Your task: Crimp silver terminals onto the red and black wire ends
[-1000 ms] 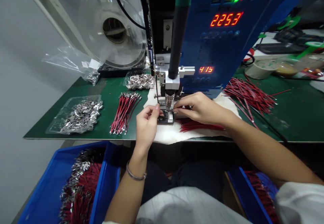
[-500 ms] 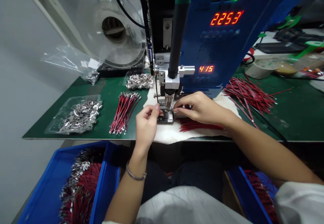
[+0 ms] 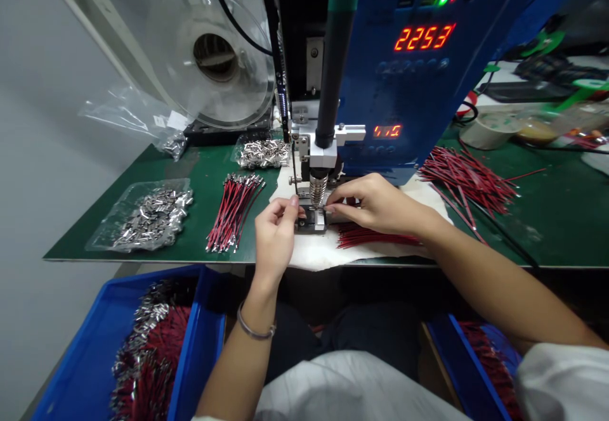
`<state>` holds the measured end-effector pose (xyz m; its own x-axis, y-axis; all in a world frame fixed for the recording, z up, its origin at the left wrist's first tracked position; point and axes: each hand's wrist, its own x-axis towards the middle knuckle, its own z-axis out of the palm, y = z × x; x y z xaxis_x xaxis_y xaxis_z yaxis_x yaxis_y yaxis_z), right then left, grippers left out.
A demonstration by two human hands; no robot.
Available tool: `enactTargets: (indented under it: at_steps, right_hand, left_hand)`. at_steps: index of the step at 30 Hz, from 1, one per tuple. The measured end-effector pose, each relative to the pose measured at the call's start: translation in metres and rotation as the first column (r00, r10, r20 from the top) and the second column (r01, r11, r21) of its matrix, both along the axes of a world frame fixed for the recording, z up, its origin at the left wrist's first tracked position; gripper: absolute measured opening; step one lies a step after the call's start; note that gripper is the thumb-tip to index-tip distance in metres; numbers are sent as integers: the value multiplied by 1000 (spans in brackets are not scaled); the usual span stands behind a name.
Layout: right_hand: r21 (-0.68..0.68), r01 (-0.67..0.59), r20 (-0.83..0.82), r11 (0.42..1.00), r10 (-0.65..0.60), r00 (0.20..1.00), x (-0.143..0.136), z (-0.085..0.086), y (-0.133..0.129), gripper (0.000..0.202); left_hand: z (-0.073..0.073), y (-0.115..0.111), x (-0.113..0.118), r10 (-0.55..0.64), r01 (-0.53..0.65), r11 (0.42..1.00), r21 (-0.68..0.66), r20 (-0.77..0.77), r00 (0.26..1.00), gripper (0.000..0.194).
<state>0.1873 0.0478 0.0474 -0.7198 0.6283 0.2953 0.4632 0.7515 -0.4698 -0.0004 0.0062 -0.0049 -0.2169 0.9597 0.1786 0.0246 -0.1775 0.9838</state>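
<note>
In the head view my left hand (image 3: 277,231) is closed in a pinch, thumb against forefinger, at the left side of a small metal fixture (image 3: 320,220). Whatever lies between its fingertips is too small to make out. From the other side, my right hand (image 3: 378,204) reaches in with thumb and forefinger pinched close to the fixture; its held piece cannot be made out either. Directly above the fixture is the machine's tip with a coiled spring (image 3: 318,187). Beneath my right hand lies a bundle of red and black wires (image 3: 368,236) on a white sheet (image 3: 316,257).
Finished-looking wires with metal ends (image 3: 234,212) lie left, beside bags of metal parts (image 3: 155,218) (image 3: 263,153). More wires (image 3: 471,177) are heaped right. The blue machine (image 3: 404,91) stands behind. Blue bins (image 3: 90,345) (image 3: 476,364) flank my lap below the table edge.
Both hands stay almost still at the fixture. The lower red display flickers from 415 to a reading I cannot make out clearly; the upper one still shows 2253.
</note>
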Motion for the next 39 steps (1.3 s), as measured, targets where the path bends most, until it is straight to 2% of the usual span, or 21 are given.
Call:
enactTargets:
  at_steps: [4,7,9,11,13,16,18,20,22,25,27,29,31,33,36,39]
  right_hand:
    - [27,-2,-8,1000,2,1000,3,1,0,15]
    - [66,-8,-25,998,10,1000,6,6,-7,14]
    - [79,-29,-85,996,36,996,3,9,-18,13]
    - [79,-64,-225,995,81,971,-4,8,-34,12]
    - [105,-49,-369,993,85,925,-17,3,-50,10]
    - [100,20,-542,995,37,840,-37,-8,-68,10]
    - [42,100,-572,994,-58,818,-42,-13,-72,12]
    - [4,153,-525,988,-128,841,-39,-15,-71,18]
    - [7,197,-439,980,-174,881,-26,-14,-66,21]
    - [27,227,-233,973,-215,948,0,-11,-52,16]
    - [32,236,-81,971,-233,969,16,-10,-43,18]
    - [43,227,45,973,-229,972,28,-10,-35,21]
    - [28,205,132,978,-207,969,33,-10,-29,25]
    - [-1,175,175,985,-172,969,33,-11,-25,26]
    - [-51,120,205,991,-108,973,30,-11,-21,25]
    - [-70,96,227,993,-78,971,27,-9,-17,24]
  left_hand:
    - [1,-7,0,109,-109,993,37,-2,994,32]
    - [2,-27,1,198,-196,979,59,-29,980,31]
    - [2,-44,3,168,-163,984,69,-82,982,24]
    - [1,-60,8,60,-50,996,70,-143,988,16]
    - [1,-71,13,-18,31,996,78,-159,987,11]
    - [3,-78,19,-4,15,995,102,-109,994,13]
    - [7,-79,17,13,-2,995,101,-108,994,12]
    - [14,-76,6,41,-27,996,87,-165,985,11]
    - [23,-68,-12,126,-105,990,93,-258,958,13]
    - [36,-46,-50,307,-257,951,171,-436,846,16]
    - [42,-27,-74,370,-316,928,198,-594,714,19]
    - [43,-9,-93,408,-358,903,236,-730,548,18]
    - [40,7,-106,437,-376,878,295,-814,383,16]
    - [37,19,-113,452,-377,861,342,-853,260,15]
    - [34,25,-115,410,-382,868,317,-892,192,20]
    - [33,17,-106,442,-372,860,349,-873,204,25]
